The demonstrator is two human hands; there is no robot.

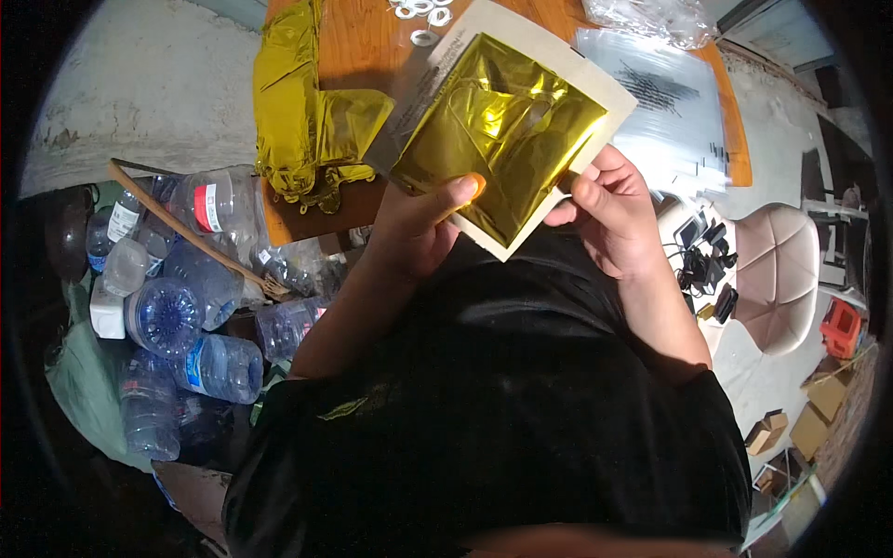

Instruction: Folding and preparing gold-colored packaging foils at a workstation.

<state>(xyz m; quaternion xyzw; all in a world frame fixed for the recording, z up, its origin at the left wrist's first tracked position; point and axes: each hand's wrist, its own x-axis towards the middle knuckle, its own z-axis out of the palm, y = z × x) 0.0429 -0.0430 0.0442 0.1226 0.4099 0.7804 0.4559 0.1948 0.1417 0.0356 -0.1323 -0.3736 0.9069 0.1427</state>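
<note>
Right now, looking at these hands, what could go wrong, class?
The folded gold foil on the beige card might crease or shift where the left hand presses near its edge. The other gold foil could slide down, since it reaches the wooden table's left edge.

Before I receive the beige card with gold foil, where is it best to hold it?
Probably by the bare upper-right margin of the beige card, reaching from the wooden table: it looks flat and uncovered, whereas the left hand grips the lower left and the right hand sits lower right. Avoid wrinkled gold foil.
</note>
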